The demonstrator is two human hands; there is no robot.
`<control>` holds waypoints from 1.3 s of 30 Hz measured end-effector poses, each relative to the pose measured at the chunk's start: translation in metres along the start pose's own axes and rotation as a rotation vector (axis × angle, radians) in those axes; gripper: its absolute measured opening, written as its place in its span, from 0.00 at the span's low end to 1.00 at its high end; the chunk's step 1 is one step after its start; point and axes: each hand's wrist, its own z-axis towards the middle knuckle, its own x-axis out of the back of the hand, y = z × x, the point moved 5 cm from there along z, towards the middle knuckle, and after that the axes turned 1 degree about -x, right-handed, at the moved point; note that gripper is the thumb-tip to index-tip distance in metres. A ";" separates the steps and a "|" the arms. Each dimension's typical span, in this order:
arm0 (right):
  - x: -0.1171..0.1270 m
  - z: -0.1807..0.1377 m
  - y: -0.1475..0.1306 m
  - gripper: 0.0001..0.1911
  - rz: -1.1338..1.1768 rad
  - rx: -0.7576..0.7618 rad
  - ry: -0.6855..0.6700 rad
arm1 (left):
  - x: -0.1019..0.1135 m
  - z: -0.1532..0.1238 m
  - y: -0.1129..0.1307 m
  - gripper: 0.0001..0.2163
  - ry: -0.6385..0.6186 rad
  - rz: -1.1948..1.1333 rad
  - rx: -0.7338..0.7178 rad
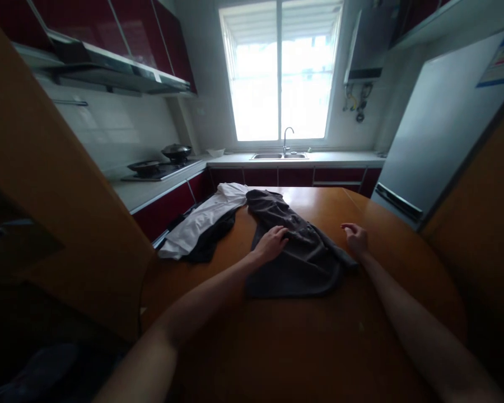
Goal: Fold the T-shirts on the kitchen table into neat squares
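A dark grey long-sleeved shirt (308, 254) with buttons lies lengthwise on the wooden table (319, 347), somewhat wrinkled along its upper part. My left hand (272, 243) rests over the shirt's left side, fingers slightly bent and apart, with no cloth visibly gathered in them. To the right of the shirt is my right hand (357, 239), empty, its fingers loosely bent and pointing left. One sleeve (338, 252) runs down the shirt's right side, its end below my right hand.
Left of the shirt lie a white garment (197, 221) and a black garment (216, 238), partly overlapping. Beyond the table are a sink (269, 157) under the window and a stove (163, 170) with two pans. A fridge (432, 123) stands at the right.
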 end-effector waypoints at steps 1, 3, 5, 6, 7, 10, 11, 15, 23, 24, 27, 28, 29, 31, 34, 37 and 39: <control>-0.009 -0.005 -0.004 0.13 -0.012 0.022 -0.047 | -0.005 -0.006 -0.015 0.22 -0.037 0.035 -0.006; -0.030 -0.016 -0.016 0.12 -0.062 0.088 -0.182 | -0.015 -0.018 -0.041 0.24 -0.118 0.070 0.040; -0.049 -0.032 -0.031 0.13 -0.219 0.218 -0.355 | -0.021 -0.028 -0.055 0.25 -0.163 0.088 0.076; -0.056 -0.040 -0.039 0.14 -0.336 0.291 -0.430 | -0.022 -0.032 -0.057 0.25 -0.168 0.103 0.084; -0.061 -0.048 -0.047 0.15 -0.469 0.355 -0.479 | -0.022 -0.034 -0.056 0.25 -0.164 0.125 0.087; -0.061 -0.069 -0.075 0.18 -0.819 0.415 -0.433 | -0.018 -0.037 -0.048 0.25 -0.136 0.214 0.125; -0.060 -0.076 -0.085 0.19 -0.898 0.410 -0.401 | -0.016 -0.037 -0.044 0.25 -0.129 0.240 0.151; -0.070 -0.121 -0.118 0.22 -1.011 0.378 -0.473 | -0.002 -0.040 -0.023 0.24 -0.142 0.343 0.220; -0.085 -0.143 -0.107 0.19 -1.150 0.130 -0.668 | 0.021 -0.048 0.029 0.23 -0.164 0.317 0.097; -0.080 -0.131 -0.102 0.19 -1.150 0.117 -0.653 | 0.022 -0.049 0.035 0.21 -0.129 0.235 0.019; -0.052 -0.086 -0.089 0.18 -1.154 0.082 -0.551 | 0.030 -0.051 0.038 0.15 0.092 0.008 -0.142; -0.038 -0.071 -0.086 0.20 -1.155 0.075 -0.494 | 0.033 -0.051 0.034 0.14 0.178 -0.027 -0.159; -0.023 -0.057 -0.083 0.23 -1.156 0.069 -0.436 | 0.034 -0.049 0.028 0.14 0.248 -0.038 -0.162; 0.004 -0.036 -0.079 0.27 -1.157 0.045 -0.318 | 0.033 -0.044 0.010 0.13 0.332 -0.008 -0.132; 0.026 -0.026 -0.084 0.26 -1.152 0.041 -0.163 | 0.029 -0.032 -0.029 0.15 0.378 0.066 -0.016; 0.007 -0.042 -0.095 0.23 -1.129 0.095 -0.154 | 0.028 -0.024 -0.076 0.20 0.403 0.145 0.172; -0.020 -0.064 -0.100 0.19 -1.109 0.133 -0.240 | 0.029 -0.023 -0.107 0.24 0.381 0.195 0.317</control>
